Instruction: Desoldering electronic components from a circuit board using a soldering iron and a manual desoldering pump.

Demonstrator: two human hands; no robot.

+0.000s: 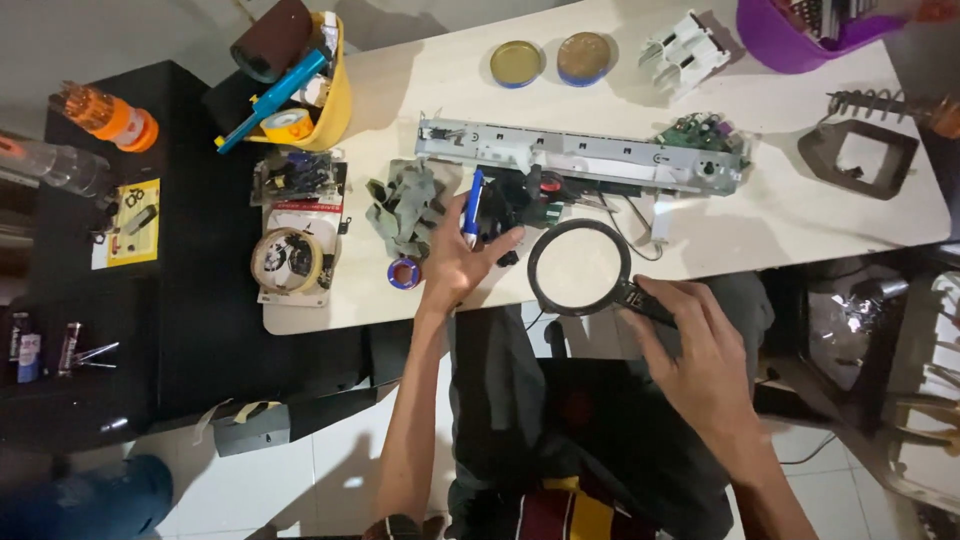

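Observation:
My left hand (458, 262) holds a blue pen-like tool (473, 207) upright over a dark mechanism (520, 195) at the front of a long grey metal assembly (580, 155) on the pale table (790, 215). My right hand (695, 350) grips the black handle of a round magnifying glass (578, 267), held just right of the left hand at the table's near edge. A green circuit board (700, 130) sits at the assembly's right end.
A grey rag (405, 205), a small blue tape ring (404, 272) and a tape roll (287, 260) lie left of my hands. A yellow bin of tools (300, 90), two round tins (550, 60), a purple bowl (790, 40) and a black frame (858, 155) stand around.

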